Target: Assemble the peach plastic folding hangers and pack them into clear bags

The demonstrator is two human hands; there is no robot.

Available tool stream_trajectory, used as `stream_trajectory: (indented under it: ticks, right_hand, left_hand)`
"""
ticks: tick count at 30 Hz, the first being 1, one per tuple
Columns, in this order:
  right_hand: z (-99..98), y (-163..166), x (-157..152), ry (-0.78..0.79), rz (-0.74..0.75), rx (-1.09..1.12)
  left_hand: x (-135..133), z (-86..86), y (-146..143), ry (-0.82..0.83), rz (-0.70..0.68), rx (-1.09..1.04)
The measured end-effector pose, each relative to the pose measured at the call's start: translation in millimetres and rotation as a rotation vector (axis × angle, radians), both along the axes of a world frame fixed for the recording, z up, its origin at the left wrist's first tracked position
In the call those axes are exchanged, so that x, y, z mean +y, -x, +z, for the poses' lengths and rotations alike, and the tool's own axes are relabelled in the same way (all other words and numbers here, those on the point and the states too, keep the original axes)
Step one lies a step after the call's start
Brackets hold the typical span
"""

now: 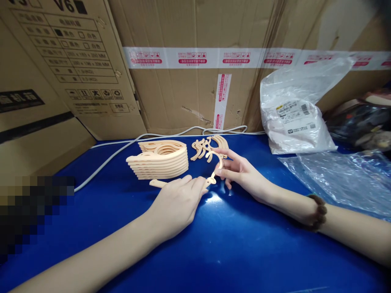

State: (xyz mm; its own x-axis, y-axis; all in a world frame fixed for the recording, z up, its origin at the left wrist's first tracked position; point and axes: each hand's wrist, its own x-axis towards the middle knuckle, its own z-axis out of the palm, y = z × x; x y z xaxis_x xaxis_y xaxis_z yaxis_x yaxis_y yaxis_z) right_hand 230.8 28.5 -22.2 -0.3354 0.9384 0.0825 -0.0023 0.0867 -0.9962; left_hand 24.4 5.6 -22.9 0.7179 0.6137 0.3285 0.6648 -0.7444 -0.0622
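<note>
My left hand [177, 201] lies over a peach plastic hanger body [157, 183] on the blue table [220, 244], fingers closed on it. My right hand [238, 171] pinches a peach hook piece [216, 165] whose lower end meets the hanger body at my left fingertips. Just behind stands a stack of peach hanger bodies [160, 159]. A small heap of loose peach hooks [209, 147] lies to the right of that stack. A dark bead bracelet [319, 211] is on my right wrist.
Large cardboard boxes [189, 69] wall off the back and left. A white cable [122, 148] runs along the table's far edge. A filled white plastic bag [293, 118] and clear plastic sheeting [342, 179] sit at the right, with dark items behind.
</note>
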Motion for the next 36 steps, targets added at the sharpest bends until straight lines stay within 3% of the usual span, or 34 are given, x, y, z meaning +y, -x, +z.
stream_trajectory:
  ticks: [15,27,31,36]
  right_hand:
    - [2.1,3,-7,-0.200,-0.057,-0.160]
    - [-1.6,3,-6,-0.240,-0.020,-0.185]
    - [-2.6,5,-5,-0.268,-0.012,-0.190]
    - [10.2,1,-10,-0.402,-0.020,-0.347]
  left_hand:
    - [-1,1.7,-3,0.078,0.053,0.120]
    - [0,1.1,-2,0.145,0.067,0.118]
    - [-2,6.4,-3,0.250,0.109,0.040]
    - [-6,13.6,-5,0.545,0.145,-0.235]
